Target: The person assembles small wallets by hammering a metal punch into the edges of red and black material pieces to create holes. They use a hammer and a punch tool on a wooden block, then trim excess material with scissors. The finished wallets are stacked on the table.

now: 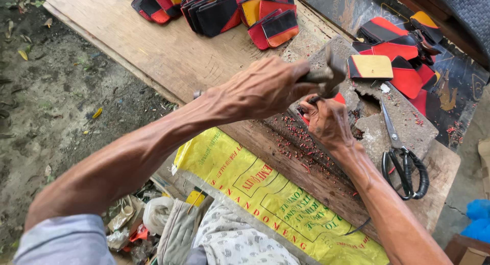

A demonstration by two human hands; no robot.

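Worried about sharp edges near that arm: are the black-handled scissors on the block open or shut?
Shut. The scissors lie flat on the stone block, blades together in one narrow point, handle loops side by side.

Pale blue-grey short sleeve, bare veined forearms, bare hands [265, 86]

You see red, black and orange-yellow flat pieces [214, 10] stacked at top; one tan-faced piece [371, 67] with red-black edge. Scissors [403, 160]: black handles, grey blades. Sack [265, 198]: yellow, red lettering. Red chips [301, 147] speckle brown board [168, 51]. Hammer [331, 71]: grey. Your sleeve [61, 242]: pale blue.
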